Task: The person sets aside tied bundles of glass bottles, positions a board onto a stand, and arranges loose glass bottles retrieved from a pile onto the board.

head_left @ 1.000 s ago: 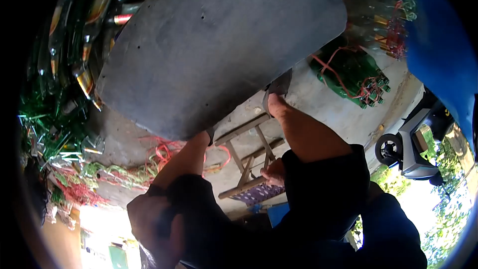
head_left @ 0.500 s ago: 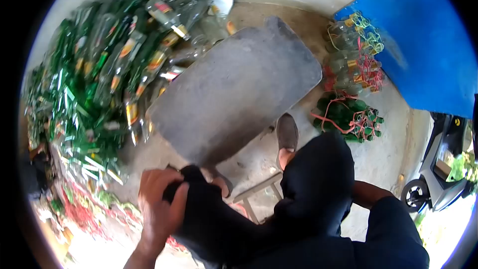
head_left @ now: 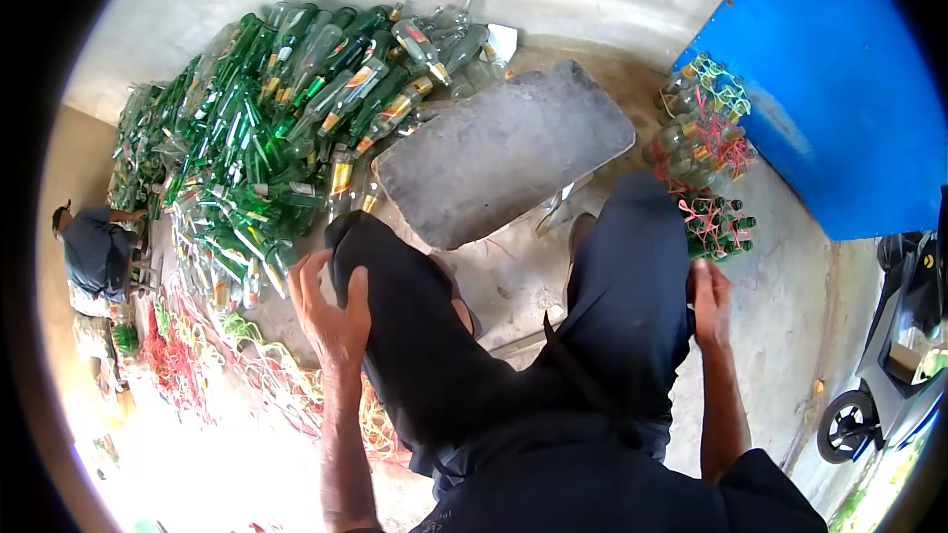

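My left hand [head_left: 334, 311] rests against the outer side of my left knee, its thumb and fingers apart, holding nothing. Beside my right knee, my right hand [head_left: 709, 301] lies against the dark trouser leg, fingers loosely extended with nothing visible in them. In front of my knees is a low grey slab [head_left: 509, 153] with a bare, worn top. A large heap of green and clear glass bottles [head_left: 237, 128] lies to the left of it. At the right, near my right hand, stands a bundle of green bottles [head_left: 719, 225] tied with pink string.
More tied clear bottles [head_left: 696, 143] stand against a blue panel [head_left: 820, 89]. A tangle of red and green string [head_left: 183, 360] lies on the floor at left. Another person [head_left: 97, 249] sits by the heap's far left end. A motorbike [head_left: 874, 395] is at right.
My right hand, hidden behind the right leg before, now shows beside the knee. My knees have shifted, and the view has moved so the other person at left shows fully.
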Available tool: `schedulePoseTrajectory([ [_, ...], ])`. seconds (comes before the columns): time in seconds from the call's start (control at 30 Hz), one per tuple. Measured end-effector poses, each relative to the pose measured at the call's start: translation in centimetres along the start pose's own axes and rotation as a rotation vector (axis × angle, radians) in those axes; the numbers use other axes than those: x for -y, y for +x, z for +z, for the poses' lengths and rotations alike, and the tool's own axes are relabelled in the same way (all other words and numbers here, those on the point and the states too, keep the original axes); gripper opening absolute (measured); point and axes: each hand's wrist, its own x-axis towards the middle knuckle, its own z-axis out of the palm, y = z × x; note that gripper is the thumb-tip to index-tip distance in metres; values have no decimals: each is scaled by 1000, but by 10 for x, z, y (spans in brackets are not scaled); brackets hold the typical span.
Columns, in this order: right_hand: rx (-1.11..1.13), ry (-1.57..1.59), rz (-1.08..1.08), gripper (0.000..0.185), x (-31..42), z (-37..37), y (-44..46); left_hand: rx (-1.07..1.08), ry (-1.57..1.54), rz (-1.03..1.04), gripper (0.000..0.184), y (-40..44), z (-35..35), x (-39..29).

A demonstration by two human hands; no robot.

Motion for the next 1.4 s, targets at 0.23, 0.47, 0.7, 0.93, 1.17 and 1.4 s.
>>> schedulePoseTrajectory([
  [0.23, 112, -428, -360, 21, 42, -3, -22, 98, -46, -315, 18, -76, -22, 24],
  [0.47, 405, -481, -354, 27, 64, -8, -15, 238, -48, -212, 14, -76, -51, 2],
  [0.7, 863, -692, -8, 20, 75, -24, -22, 976, -93, -329, 12, -76, -104, -20],
  [0.93, 518, -816, -274, 8, 126, -17, 9, 844, -443, -197, 15, 2, -91, -32],
  [1.17, 260, -646, -692, 5, 181, 53, 20, -258, -985, 225, 55, 97, -63, -124],
  [1.4, 251, -644, -618, 7, 170, 59, 24, -455, -1021, 453, 52, 119, -48, -125],
])
